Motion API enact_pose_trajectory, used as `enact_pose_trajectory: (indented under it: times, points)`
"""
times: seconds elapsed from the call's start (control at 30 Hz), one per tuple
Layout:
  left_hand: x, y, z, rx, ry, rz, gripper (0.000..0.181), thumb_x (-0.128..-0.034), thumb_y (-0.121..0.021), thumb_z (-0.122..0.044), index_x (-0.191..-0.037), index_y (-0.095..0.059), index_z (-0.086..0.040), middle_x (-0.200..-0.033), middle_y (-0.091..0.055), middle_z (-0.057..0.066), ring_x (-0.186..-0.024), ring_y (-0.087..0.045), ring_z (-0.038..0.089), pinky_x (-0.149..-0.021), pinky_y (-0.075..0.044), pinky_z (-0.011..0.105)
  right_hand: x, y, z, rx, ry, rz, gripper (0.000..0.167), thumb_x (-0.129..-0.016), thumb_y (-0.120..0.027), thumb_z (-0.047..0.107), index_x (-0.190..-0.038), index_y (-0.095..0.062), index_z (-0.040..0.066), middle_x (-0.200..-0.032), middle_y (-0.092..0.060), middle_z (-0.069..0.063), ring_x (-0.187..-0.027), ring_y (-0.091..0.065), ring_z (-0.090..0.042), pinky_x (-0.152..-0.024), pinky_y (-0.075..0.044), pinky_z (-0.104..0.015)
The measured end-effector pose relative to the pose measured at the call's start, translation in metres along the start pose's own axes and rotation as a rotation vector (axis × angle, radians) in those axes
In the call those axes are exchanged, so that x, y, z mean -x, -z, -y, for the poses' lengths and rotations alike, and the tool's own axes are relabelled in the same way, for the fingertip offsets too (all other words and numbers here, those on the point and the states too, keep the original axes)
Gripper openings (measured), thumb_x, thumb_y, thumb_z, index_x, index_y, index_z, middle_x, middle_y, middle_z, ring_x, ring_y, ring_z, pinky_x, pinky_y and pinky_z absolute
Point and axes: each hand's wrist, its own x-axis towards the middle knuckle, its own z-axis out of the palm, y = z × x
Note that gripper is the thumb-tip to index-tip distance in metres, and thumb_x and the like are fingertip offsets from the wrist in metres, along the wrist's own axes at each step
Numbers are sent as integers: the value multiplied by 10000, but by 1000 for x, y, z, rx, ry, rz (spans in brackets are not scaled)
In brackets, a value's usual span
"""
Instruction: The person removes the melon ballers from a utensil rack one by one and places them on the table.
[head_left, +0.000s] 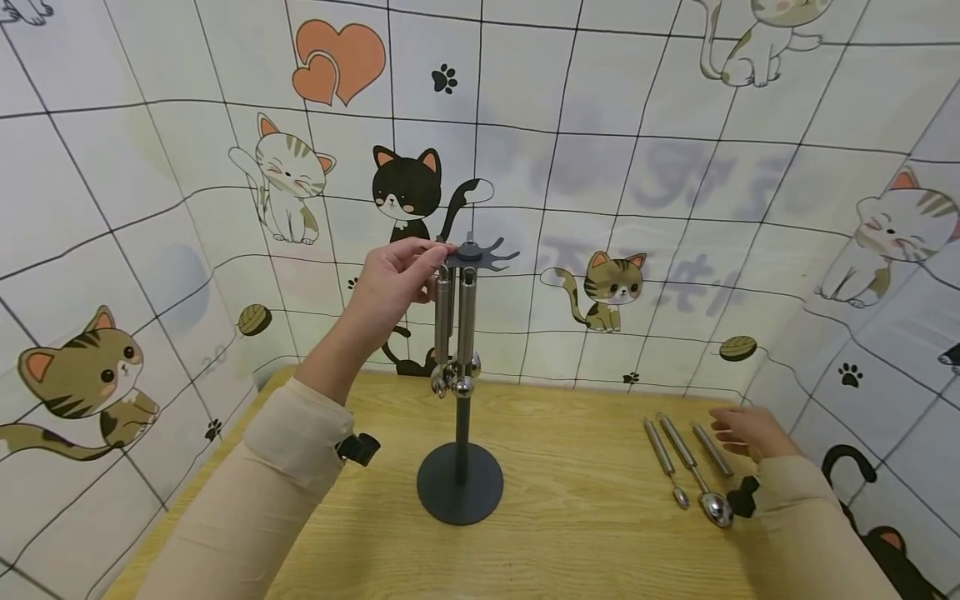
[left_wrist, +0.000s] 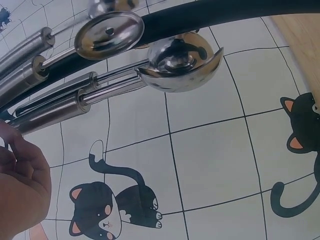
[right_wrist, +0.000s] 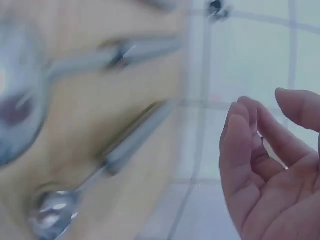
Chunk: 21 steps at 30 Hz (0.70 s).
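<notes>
1. The stand [head_left: 461, 487] is upright on the desk [head_left: 585, 500], its round base flat and its hooks [head_left: 495, 257] fanning out at the top of the pole.
2. The left hand [head_left: 393, 283] is up at the stand's top, thumb and fingers pinched together at the near-left edge of the hooks. Whether a handle end is also caught in that pinch, I cannot tell.
3. The hanging tools [head_left: 467, 321] dangle heads-down around the pole, close together; the left wrist view shows rounded metal heads and shiny handles.
4. The right hand [head_left: 753, 431] is at the desk's right side, fingers loosely bent, thumb apart, holding nothing.
5. Just beside it on the desk lie the small spoon [head_left: 664, 462], the big spoon [head_left: 687, 455] and the third handle [head_left: 712, 450], whose far part is hidden behind the wrist.
6. The loose tools look like polished metal: stiff, hard to break, fairly light, somewhat slippery. The big spoon is probably bowl-heavy.
7. The thick handle is the best place to take hold, with thumb against fingers; the thin neck may let a tool twist.
8. The stand seems rigid and possibly top-heavy, so its pole or hub would take a steadying grip better than one hook.
</notes>
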Motion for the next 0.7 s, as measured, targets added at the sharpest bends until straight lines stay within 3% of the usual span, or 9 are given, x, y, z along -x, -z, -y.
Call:
enact_pose_trajectory:
  times: [0.1,0.33,0.47,0.6,0.7]
  points:
    - [1,1,-1,-7,3,-3,302,-1027,-629,-309,-1235,-716,-108,-869,-616,46,-741,-567,190,-714,-526,304,4,-7,20,-16,82,-20,697,-1087,-447,377,-1473,-306,-186,-1176,-607,-197,-860,-615,-56,-806,-574,-317]
    - [2,-1,1,17,27,-3,303,-1027,-629,-307,-1230,-721,-102,-889,-614,29,-723,-546,166,-703,-514,298,21,-34,59,-58,239,-65,639,-1077,-479,400,-1453,-419,-113,-1047,-620,-5,-868,-627,-76,-783,-575,-281]
    - [3,-1,0,19,29,-1,307,-1026,-630,-309,-1240,-717,-106,-934,-634,35,-719,-548,170,-696,-513,305,36,-51,86,-55,335,-104,570,-1083,-477,373,-1448,-468,-64,-1079,-611,-7,-916,-623,-97,-781,-569,-256]
    - [1,-1,0,10,7,1,318,-1020,-636,-338,-1241,-721,-125,-938,-640,45,-730,-554,177,-708,-518,313,56,-69,116,-52,463,-202,479,-1087,-480,332,-1393,-549,-31,-1102,-622,-88,-912,-628,-95,-758,-561,-218]
    - [1,-1,1,3,3,-3,317,-1019,-636,-346,-1237,-724,-132,-939,-641,49,-734,-558,181,-714,-521,313,70,-87,138,-56,535,-218,443,-1083,-498,322,-1355,-590,-15,-1108,-635,-141,-897,-634,-84,-754,-559,-212]
